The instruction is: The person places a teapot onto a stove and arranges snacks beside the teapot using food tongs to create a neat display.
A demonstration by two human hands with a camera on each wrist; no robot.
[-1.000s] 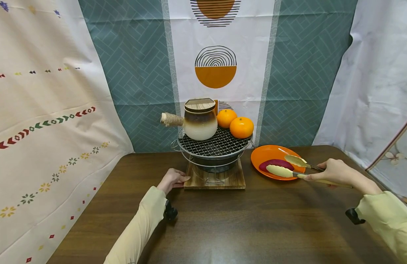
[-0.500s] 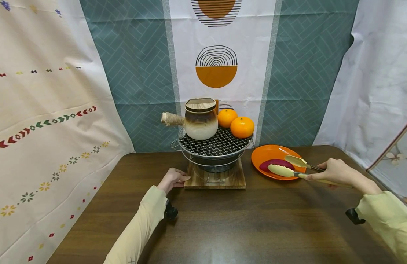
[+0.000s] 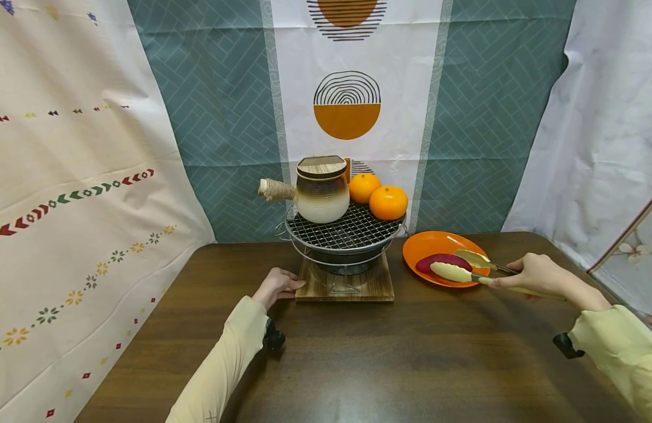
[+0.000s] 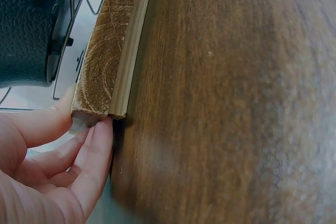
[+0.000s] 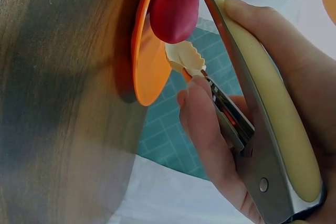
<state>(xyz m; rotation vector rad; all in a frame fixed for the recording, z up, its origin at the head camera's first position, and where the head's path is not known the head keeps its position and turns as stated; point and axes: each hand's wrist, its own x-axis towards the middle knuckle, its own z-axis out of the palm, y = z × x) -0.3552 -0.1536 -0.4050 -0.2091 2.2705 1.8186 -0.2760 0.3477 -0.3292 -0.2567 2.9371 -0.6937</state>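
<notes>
At the lower left corner of a square wooden board, my left hand grips the edge. In the left wrist view the thumb lies on the board's upper side and the fingertips touch its lower edge. My right hand holds metal tongs with cream grips and scalloped cream heads. Those heads are spread apart over an orange plate, on either side of a purple-red sweet potato. The right wrist view shows the sweet potato's rounded end between the two heads. The near head covers part of it in the head view.
On the board stands a round tabletop grill with a wire mesh. It carries a lidded brown-and-cream pot with a rope-wrapped handle pointing left, and two oranges. A patterned curtain hangs behind the dark wooden table.
The tongs' heads have drawn slightly closer together around the sweet potato. My left hand has stayed at the board's corner, and the head view has shifted a little.
</notes>
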